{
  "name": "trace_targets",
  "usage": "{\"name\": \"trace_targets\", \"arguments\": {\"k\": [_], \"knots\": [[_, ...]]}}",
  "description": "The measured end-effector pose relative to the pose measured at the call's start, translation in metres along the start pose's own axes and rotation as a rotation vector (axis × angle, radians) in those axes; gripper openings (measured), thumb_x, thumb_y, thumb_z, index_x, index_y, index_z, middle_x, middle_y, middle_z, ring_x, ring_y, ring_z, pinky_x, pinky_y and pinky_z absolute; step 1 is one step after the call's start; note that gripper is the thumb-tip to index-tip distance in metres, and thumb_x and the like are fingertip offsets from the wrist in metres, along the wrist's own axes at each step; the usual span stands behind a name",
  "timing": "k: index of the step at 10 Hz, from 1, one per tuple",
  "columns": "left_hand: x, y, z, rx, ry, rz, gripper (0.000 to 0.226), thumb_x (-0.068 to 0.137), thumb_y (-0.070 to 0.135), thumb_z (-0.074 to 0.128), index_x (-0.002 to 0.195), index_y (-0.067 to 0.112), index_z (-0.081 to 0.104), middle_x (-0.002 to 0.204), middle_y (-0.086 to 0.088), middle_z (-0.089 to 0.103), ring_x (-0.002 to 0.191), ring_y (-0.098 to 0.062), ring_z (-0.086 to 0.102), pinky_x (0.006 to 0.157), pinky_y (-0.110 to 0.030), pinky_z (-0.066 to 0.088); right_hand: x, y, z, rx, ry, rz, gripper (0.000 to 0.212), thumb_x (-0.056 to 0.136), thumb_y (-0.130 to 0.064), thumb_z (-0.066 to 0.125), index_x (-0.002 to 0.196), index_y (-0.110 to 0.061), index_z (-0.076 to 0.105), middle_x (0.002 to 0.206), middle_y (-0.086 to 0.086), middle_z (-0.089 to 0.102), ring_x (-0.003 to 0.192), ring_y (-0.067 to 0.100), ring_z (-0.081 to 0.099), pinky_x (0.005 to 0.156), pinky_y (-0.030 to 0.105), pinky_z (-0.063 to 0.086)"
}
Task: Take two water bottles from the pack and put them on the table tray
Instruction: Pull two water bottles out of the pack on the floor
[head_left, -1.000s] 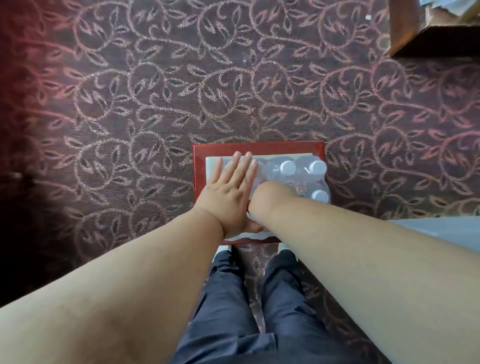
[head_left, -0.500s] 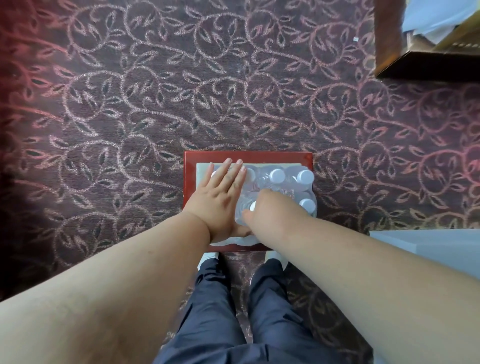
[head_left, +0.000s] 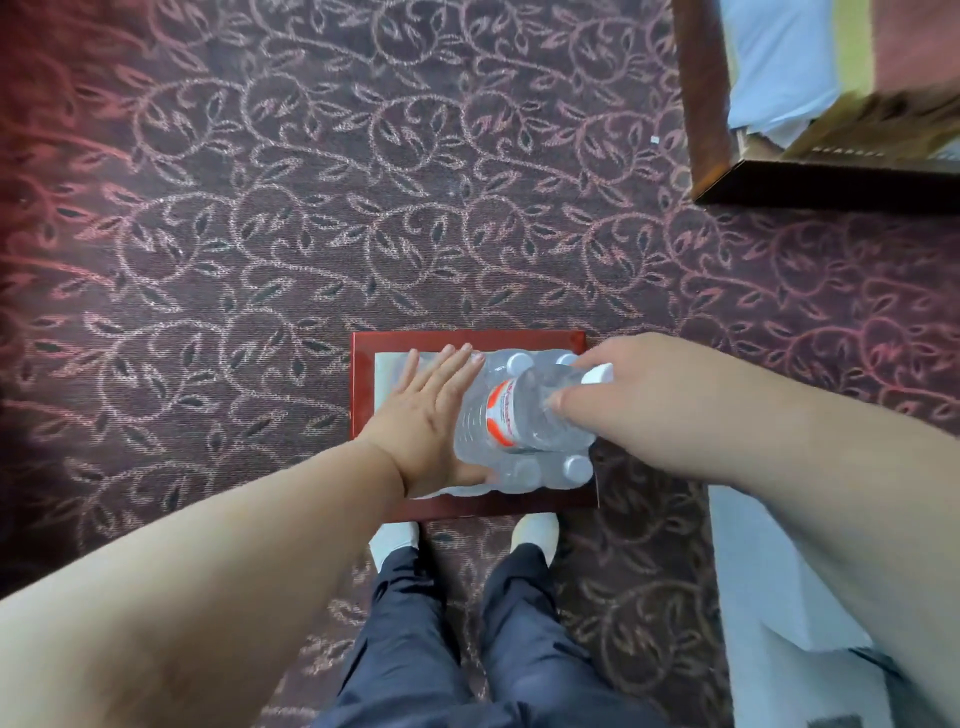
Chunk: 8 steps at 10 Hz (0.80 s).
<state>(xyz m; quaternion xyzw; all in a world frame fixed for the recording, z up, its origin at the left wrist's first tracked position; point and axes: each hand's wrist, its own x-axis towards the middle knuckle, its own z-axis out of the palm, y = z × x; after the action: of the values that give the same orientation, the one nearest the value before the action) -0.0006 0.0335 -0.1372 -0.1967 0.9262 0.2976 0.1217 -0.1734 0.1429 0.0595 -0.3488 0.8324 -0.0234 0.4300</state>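
Observation:
A shrink-wrapped pack of water bottles (head_left: 540, 475) with white caps stands on a small red wooden stand (head_left: 467, 340) on the carpet in front of my feet. My left hand (head_left: 426, 415) lies flat on the pack's left side, fingers spread. My right hand (head_left: 628, 395) grips a clear water bottle (head_left: 511, 415) with a red and white label near its neck. That bottle is tilted, lifted above the pack, with its white cap pointing right. No table tray is identifiable in the head view.
A dark wooden table corner (head_left: 722, 171) with pale cloth and papers on it sits at the upper right. A light blue-white surface (head_left: 779, 597) runs along the lower right beside my legs. Patterned carpet (head_left: 260, 234) spreads to the left and ahead.
My right hand has pulled one bottle up out of the pack and moved it up and right. The left hand stays pressed on the pack.

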Motion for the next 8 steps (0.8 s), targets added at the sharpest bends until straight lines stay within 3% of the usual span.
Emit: {"name": "trace_targets", "arguments": {"k": [1,2,3,4,5,6,7,8], "knots": [[-0.020,0.034,-0.011,-0.375,0.140,0.035,0.117,0.056,0.077,0.070,0.152,0.043,0.011,0.152,0.001,0.043,0.140,-0.018,0.040,0.114,-0.025,0.023,0.004,-0.008,-0.023,-0.062,-0.105,0.032,0.036,0.092,-0.045,0.057,0.089,-0.013,0.072,0.079,0.006,0.067,0.066,0.022,0.058,0.052,0.027,0.044],[-0.029,0.047,-0.019,-0.568,0.232,-0.086,0.081,0.060,0.078,0.070,0.128,0.055,0.032,0.118,0.045,0.054,0.109,0.019,0.053,0.088,-0.001,0.035,0.017,-0.020,-0.032,-0.044,-0.134,0.062,0.044,0.086,-0.055,0.056,0.073,-0.013,0.064,0.049,0.004,0.054,0.036,0.019,0.048,0.041,0.021,0.033],[-0.031,0.042,-0.030,-0.658,0.230,-0.164,0.049,0.072,0.069,0.068,0.111,0.066,0.040,0.101,0.049,0.060,0.091,0.024,0.057,0.073,-0.005,0.044,0.037,-0.022,-0.023,0.376,-0.098,0.105,0.056,0.084,-0.066,0.058,0.089,-0.012,0.067,0.050,-0.001,0.057,0.037,0.015,0.040,0.039,0.019,0.036],[-0.028,0.021,-0.026,-0.744,0.162,-0.380,0.061,0.075,0.075,0.060,0.125,0.042,0.053,0.111,0.016,0.072,0.090,-0.002,0.071,0.083,-0.041,0.058,0.061,-0.018,-0.001,0.461,-0.007,0.101,0.050,0.091,-0.067,0.046,0.096,-0.019,0.060,0.075,-0.002,0.072,0.052,0.018,0.049,0.047,0.025,0.043],[-0.024,0.001,-0.019,-0.689,0.139,-0.529,0.054,0.079,0.072,0.057,0.114,0.031,0.059,0.093,0.008,0.070,0.086,-0.021,0.072,0.069,-0.037,0.054,0.082,0.001,0.040,0.344,0.085,0.145,0.044,0.100,-0.049,0.042,0.104,-0.011,0.063,0.085,0.003,0.074,0.056,0.020,0.061,0.049,0.026,0.047],[-0.017,0.010,-0.014,-0.620,0.166,-0.638,0.069,0.068,0.080,0.050,0.104,0.022,0.060,0.078,0.003,0.065,0.068,-0.019,0.063,0.055,-0.031,0.045,0.088,0.029,0.091,0.284,0.062,0.195,0.037,0.100,-0.034,0.049,0.125,-0.013,0.066,0.111,0.011,0.073,0.093,0.029,0.069,0.079,0.035,0.054],[-0.012,0.028,-0.006,-0.543,0.182,-0.661,0.086,0.062,0.082,0.049,0.096,0.004,0.063,0.078,-0.009,0.059,0.053,-0.021,0.053,0.046,-0.028,0.036,0.084,0.041,0.120,0.093,0.078,0.145,0.038,0.098,-0.034,0.053,0.132,-0.020,0.062,0.125,0.006,0.068,0.112,0.028,0.063,0.088,0.034,0.049],[-0.014,0.030,-0.002,-0.507,0.183,-0.683,0.070,0.069,0.079,0.054,0.092,0.013,0.060,0.091,-0.011,0.059,0.067,-0.028,0.063,0.049,-0.032,0.045,0.086,0.041,0.129,-0.104,0.096,-0.006,0.039,0.093,-0.033,0.060,0.130,-0.021,0.062,0.124,0.004,0.062,0.108,0.028,0.063,0.085,0.040,0.053]]}}
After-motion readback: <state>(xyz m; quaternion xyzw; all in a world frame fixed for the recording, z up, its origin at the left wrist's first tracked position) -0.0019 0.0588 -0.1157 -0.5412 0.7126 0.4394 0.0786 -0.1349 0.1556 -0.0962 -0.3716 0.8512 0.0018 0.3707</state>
